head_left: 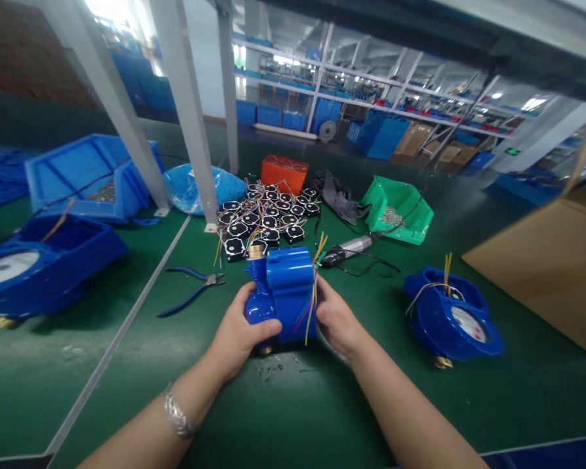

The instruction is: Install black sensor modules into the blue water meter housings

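Note:
A blue water meter (289, 293) with brass threaded ends is tipped on its side between my hands, over the green table. My left hand (244, 329) wraps round its rounded pipe body, thumb across the front. On the other side my right hand (336, 316) grips the housing, its fingertips partly hidden behind it. Several coloured wires (314, 293) hang from the meter's right side. Diagonal cutters (198, 286) with blue handles lie opened to the left. Beyond the meter is a pile of black wired modules (268, 218). An electric screwdriver (351, 249) rests behind my right hand.
Other blue meters stand at the left (43, 260) and right (454, 319). A green bin (400, 208) and a blue bin (85, 176) hold small metal parts. Near the pile are an orange box (284, 172) and dark cloth (340, 198). Grey posts (188, 98) rise from the table; cardboard (547, 267) stands right.

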Demonstrator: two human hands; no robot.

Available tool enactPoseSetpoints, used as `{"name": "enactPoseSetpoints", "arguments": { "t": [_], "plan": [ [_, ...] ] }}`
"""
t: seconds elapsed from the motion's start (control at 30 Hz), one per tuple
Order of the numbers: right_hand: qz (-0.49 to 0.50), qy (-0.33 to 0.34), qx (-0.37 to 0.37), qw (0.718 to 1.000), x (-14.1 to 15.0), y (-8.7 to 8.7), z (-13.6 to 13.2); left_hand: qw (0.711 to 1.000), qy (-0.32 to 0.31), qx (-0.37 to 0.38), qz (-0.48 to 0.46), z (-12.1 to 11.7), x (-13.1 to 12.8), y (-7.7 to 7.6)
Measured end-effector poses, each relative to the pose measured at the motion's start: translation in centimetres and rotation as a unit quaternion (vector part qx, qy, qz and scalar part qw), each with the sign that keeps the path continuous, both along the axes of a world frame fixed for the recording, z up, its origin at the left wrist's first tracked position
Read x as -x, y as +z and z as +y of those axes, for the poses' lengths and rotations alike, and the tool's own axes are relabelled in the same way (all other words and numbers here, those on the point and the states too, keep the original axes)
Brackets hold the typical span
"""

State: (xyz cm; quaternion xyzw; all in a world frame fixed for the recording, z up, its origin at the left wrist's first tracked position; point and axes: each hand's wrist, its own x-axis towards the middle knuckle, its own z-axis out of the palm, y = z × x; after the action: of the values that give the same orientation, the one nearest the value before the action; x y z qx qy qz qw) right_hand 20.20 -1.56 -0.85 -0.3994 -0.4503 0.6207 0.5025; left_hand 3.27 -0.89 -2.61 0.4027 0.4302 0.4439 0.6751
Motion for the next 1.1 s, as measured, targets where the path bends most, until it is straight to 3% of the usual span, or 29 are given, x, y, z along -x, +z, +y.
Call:
{"name": "enactPoseSetpoints", "arguments": {
  "t": [0.13,0.33,0.53,0.7,0.87,1.1],
  "plan": [
    [-0.009,0.031,0.026,0.999,-0.3,-1.0,-0.6,0.984,-0.016,-0.053,0.166,-0.6,-0.2,-0.3],
    [0.066,-0.006,0.078,0.995,0.4,-0.5,-1.1,0.964,0.016,-0.143,0.224,-1.2,-0.5,-0.2],
    [0.057,-0.03,0.089,0.994,0.4,-0.2,-1.2,0.958,0.037,-0.157,0.237,-1.4,-0.6,-0.1],
    [0.032,-0.02,0.11,0.993,-0.3,-0.9,-1.2,0.972,0.027,-0.112,0.203,-1.4,-0.7,0.2],
    [0.008,-0.069,0.085,0.994,-0.1,-1.0,-1.2,0.965,0.065,-0.115,0.225,-1.4,-0.7,0.4],
    [0.029,-0.042,0.116,0.992,-1.6,-1.9,-0.7,0.982,0.039,-0.078,0.17,-1.5,-0.2,0.2]
  ]
}}
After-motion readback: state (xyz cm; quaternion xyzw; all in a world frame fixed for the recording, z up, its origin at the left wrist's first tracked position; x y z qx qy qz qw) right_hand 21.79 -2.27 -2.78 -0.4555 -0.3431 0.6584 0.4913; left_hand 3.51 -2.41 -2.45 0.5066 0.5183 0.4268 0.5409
